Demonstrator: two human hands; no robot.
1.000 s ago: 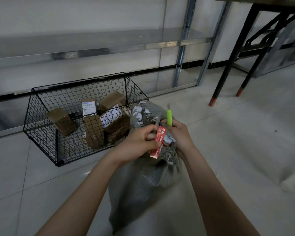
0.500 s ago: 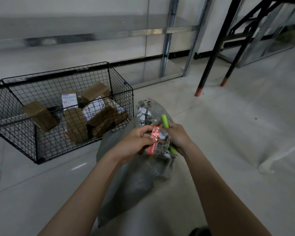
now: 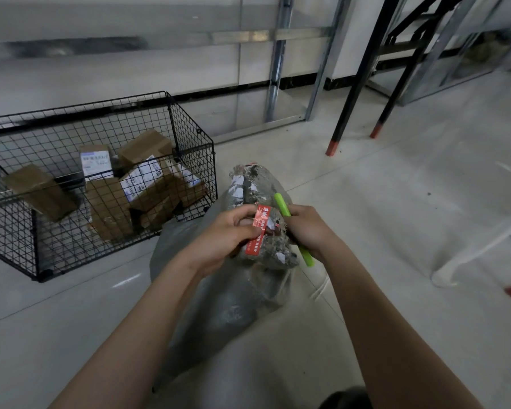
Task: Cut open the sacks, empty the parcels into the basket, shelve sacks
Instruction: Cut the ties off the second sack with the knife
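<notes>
Several cardboard parcels (image 3: 109, 208) lie in the wire basket (image 3: 189, 143).

You're in a parcel storeroom or sorting back room, not a home or office. Evidence:
- Steel shelving (image 3: 278, 69) with slotted uprights runs along the wall. There is more metal framing (image 3: 443, 54) at far right.
- Pale floor tiles (image 3: 396, 202), scuffed, and plain walls with a dark skirting strip.
- A black wire basket (image 3: 194, 160) sits on the floor, holding brown cardboard parcels (image 3: 109, 208). Several carry white shipping labels (image 3: 96, 163).
- The grey woven sack (image 3: 233, 296) in front of you has torn label scraps and a red tag (image 3: 258, 231) with print too small to read.
- Black metal table legs (image 3: 354, 87) with red feet, utility-grade furniture.
</notes>
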